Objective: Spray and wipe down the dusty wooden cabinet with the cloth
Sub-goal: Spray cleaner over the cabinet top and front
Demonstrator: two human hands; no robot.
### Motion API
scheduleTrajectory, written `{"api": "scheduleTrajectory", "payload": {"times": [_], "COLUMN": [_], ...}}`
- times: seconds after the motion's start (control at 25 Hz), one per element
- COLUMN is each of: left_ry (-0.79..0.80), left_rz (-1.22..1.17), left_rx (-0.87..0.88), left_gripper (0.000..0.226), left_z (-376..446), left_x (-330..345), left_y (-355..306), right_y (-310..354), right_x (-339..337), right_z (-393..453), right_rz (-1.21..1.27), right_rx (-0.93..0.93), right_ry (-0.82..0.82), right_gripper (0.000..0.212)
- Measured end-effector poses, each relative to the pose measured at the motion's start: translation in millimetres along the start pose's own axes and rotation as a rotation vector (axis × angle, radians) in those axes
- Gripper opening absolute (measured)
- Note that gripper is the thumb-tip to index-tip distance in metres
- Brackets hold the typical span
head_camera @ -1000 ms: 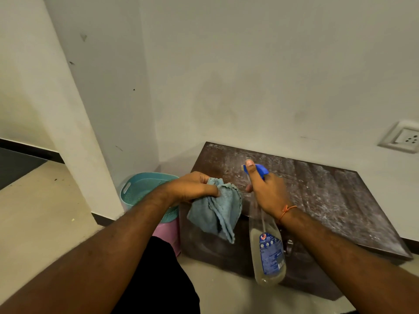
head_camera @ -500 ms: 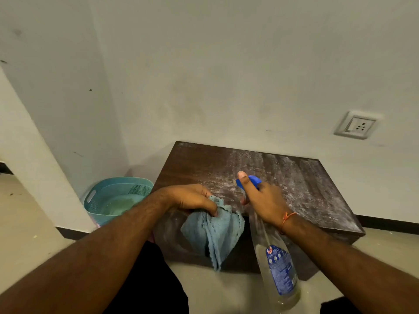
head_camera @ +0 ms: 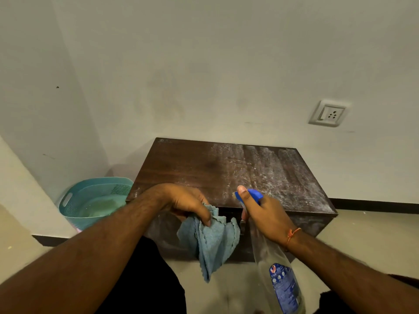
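Observation:
A low dark wooden cabinet [head_camera: 226, 168] stands against the wall, its top streaked with white dust, mostly on the right half. My left hand [head_camera: 183, 202] grips a bunched blue cloth [head_camera: 213, 241] that hangs down in front of the cabinet's front edge. My right hand [head_camera: 265, 216] holds a clear spray bottle [head_camera: 278, 277] by its neck, thumb up beside the blue spray head [head_camera: 254, 194], which points over the cabinet top. The bottle's blue label shows near the bottom of the view.
A teal plastic basket [head_camera: 90, 200] sits on the floor left of the cabinet, in the wall corner. A wall socket [head_camera: 328, 113] is above and right of the cabinet. Light floor lies on both sides; my dark-clothed legs fill the bottom.
The view has swung so the cabinet sits squarely ahead. Both hands have kept their grips and now hang at the cabinet's front edge, the cloth slightly lower.

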State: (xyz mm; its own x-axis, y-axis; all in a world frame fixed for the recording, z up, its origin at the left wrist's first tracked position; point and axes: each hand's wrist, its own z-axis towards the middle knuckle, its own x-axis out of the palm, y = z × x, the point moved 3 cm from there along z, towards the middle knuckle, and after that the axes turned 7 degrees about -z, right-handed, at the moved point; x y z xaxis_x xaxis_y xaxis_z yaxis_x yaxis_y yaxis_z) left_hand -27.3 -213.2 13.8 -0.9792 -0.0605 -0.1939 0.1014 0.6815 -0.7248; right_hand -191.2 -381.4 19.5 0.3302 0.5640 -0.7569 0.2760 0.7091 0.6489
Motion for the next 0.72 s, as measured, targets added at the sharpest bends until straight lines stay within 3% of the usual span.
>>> {"api": "scheduleTrajectory", "payload": {"times": [0.24, 0.36, 0.72], "left_ry": [-0.067, -0.079, -0.199], "left_rz": [0.007, -0.027, -0.122], "left_rx": [0.157, 0.229, 0.344], "left_gripper": [0.034, 0.030, 0.024], "left_z": [17.7, 26.7, 39.1], "left_x": [8.0, 13.2, 12.6], "left_y": [-25.6, -37.8, -49.6], "right_y": [-26.5, -34.4, -15.4], "right_x": [-27.3, -36.6, -61.6], "right_z": [1.0, 6.7, 32.9], "right_rz": [-0.032, 0.022, 0.091], "right_rx": [0.083, 0.116, 0.133], "right_ry": [-0.128, -0.176, -0.279], "right_gripper": [0.093, 0.101, 0.078]}}
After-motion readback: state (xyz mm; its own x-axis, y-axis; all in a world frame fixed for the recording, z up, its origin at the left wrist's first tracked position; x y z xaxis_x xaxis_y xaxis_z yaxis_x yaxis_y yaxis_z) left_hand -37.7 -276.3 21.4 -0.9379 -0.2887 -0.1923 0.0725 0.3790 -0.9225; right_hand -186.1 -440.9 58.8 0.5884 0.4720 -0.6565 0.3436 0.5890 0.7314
